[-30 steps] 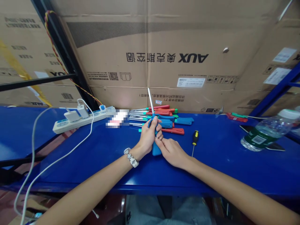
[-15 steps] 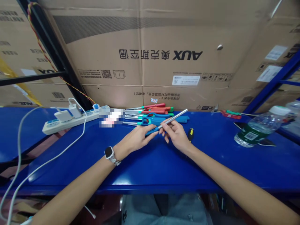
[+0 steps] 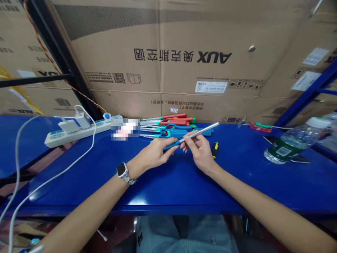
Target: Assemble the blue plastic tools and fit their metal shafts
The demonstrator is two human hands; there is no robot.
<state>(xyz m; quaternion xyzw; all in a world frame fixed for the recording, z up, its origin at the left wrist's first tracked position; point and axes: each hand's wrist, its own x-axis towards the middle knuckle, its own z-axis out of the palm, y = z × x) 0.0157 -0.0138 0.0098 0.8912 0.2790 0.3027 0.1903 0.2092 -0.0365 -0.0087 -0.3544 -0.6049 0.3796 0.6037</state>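
My left hand (image 3: pixel 157 153) is closed around the blue handle of a long-necked lighter (image 3: pixel 201 131), whose silver metal tube points up to the right. The fingers of my right hand (image 3: pixel 200 151) pinch that tube near where it meets the handle. Behind my hands lies a pile of similar lighters, red ones (image 3: pixel 179 121) at the back and blue ones (image 3: pixel 172 131) in front, their metal tubes pointing left. Just right of my right hand, a small black and yellow screwdriver (image 3: pixel 215 150) rests on the blue table (image 3: pixel 163 186).
A white power strip (image 3: pixel 55 138) with plugs and cables lies at the left. On the right stands a tilted-looking water bottle (image 3: pixel 292 142) beside a dark flat device (image 3: pixel 300 159). A red and green item (image 3: pixel 260 127) lies at the back. Cardboard (image 3: pixel 181 31) rises behind the table.
The held lighter's tube has swung lower and its tip has moved right. My right hand has shifted slightly right, and the camera view has moved a little.
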